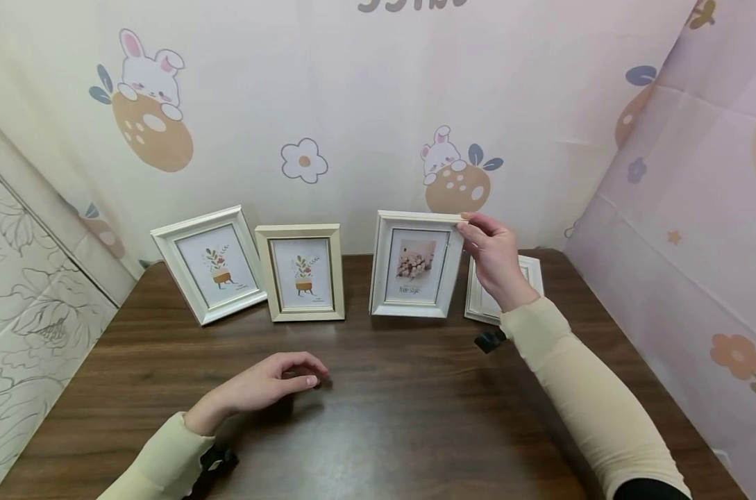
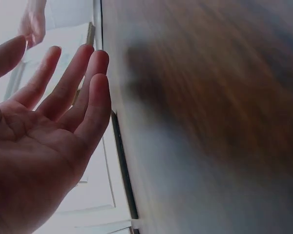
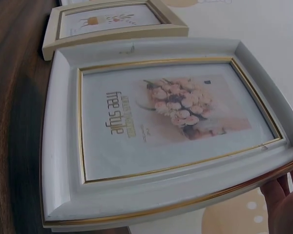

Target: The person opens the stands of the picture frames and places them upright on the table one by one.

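My right hand (image 1: 493,260) pinches the top right corner of a white picture frame (image 1: 413,267) between thumb and fingers. The frame is upright, its flower picture and "free style" lettering facing me; whether its lower edge touches the table I cannot tell. In the right wrist view the same photo frame (image 3: 171,126) shows a thin gold inner line, and the fingertips of my hand (image 3: 285,200) sit at its edge. My left hand (image 1: 259,385) hovers low over the table's front left part, holding nothing. In the left wrist view its fingers (image 2: 63,97) are loosely bent.
A tilted white frame (image 1: 209,265) and a cream frame (image 1: 300,272) with plant pictures stand at the back left. Another white frame (image 1: 530,271) is partly hidden behind my right hand. A printed curtain (image 1: 353,104) hangs behind the brown wooden table (image 1: 378,417).
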Demonstrator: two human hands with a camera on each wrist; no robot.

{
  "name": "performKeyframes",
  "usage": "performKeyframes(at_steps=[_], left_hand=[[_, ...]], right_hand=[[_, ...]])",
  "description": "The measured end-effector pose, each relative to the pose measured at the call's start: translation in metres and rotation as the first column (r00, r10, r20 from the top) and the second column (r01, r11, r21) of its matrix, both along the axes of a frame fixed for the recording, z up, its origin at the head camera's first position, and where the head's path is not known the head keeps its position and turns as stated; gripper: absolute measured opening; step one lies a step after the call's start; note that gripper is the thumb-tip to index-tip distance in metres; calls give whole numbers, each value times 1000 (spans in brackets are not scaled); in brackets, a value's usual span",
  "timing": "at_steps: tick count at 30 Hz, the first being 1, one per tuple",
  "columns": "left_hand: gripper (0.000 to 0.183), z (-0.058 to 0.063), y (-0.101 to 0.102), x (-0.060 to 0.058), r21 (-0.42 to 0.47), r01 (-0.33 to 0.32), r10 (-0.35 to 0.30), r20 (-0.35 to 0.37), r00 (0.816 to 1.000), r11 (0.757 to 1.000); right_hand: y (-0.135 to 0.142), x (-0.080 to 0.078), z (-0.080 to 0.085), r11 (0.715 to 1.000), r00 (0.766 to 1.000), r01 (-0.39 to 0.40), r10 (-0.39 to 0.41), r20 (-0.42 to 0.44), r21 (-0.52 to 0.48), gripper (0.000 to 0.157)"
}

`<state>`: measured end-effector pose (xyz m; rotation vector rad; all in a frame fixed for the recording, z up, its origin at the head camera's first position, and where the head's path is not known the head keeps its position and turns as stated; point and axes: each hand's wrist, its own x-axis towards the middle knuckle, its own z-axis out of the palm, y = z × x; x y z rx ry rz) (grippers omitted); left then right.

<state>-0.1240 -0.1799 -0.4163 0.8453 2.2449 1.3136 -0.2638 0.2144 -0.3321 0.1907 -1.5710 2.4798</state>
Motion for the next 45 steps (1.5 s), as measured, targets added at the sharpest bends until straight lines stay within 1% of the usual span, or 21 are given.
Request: performKeyframes(at_steps=[7, 10, 12, 14, 19, 24, 28, 32, 36, 39, 42, 45], left_hand=[[24, 5, 6, 0, 39, 39, -39, 2, 999, 998], [24, 8, 8, -1, 59, 50, -50, 1, 999, 997], [24, 10, 10, -1, 73, 51, -51, 5, 999, 996], [23, 12, 11, -2, 82, 45, -46, 12, 999, 996], [22, 19, 12, -5, 110, 33, -36, 27, 999, 993], [23, 26, 9, -9, 142, 22, -25, 21, 999, 990], [24, 29, 7, -12, 162, -13, 8, 31, 999, 987], [27, 33, 3, -15, 207, -76, 69, 42, 997, 975], [28, 39, -2, -20, 226, -120, 121, 9, 993, 967], [27, 41, -3, -22, 227, -143, 149, -14, 989, 963], [26, 41, -4, -23, 233, -161, 166, -4, 986, 959], [25, 39, -5, -23, 228, -171, 171, 21, 985, 959]], right_hand=[[-14, -14, -1, 998, 998, 63, -63, 31, 7, 14], [-19, -19, -2, 996, 996, 84, -84, 35, 15, 20], [-22, -21, -3, 995, 995, 94, -96, 38, 35, 24], [-25, -22, -4, 993, 994, 99, -102, 46, 61, 25], [-29, -23, -6, 984, 991, 108, -118, 60, 142, 20], [-31, -25, -7, 982, 991, 102, -115, 71, 159, 16], [-31, -25, -8, 982, 991, 96, -110, 77, 163, 16], [-29, -24, -9, 977, 992, 87, -103, 75, 194, 21], [-26, -21, -11, 969, 993, 74, -92, 68, 234, 28], [-22, -20, -13, 966, 995, 45, -64, 71, 254, 33], [-15, -17, -15, 966, 997, 10, -30, 74, 259, 39], [-5, -13, -18, 966, 997, -13, -6, 74, 258, 41]])
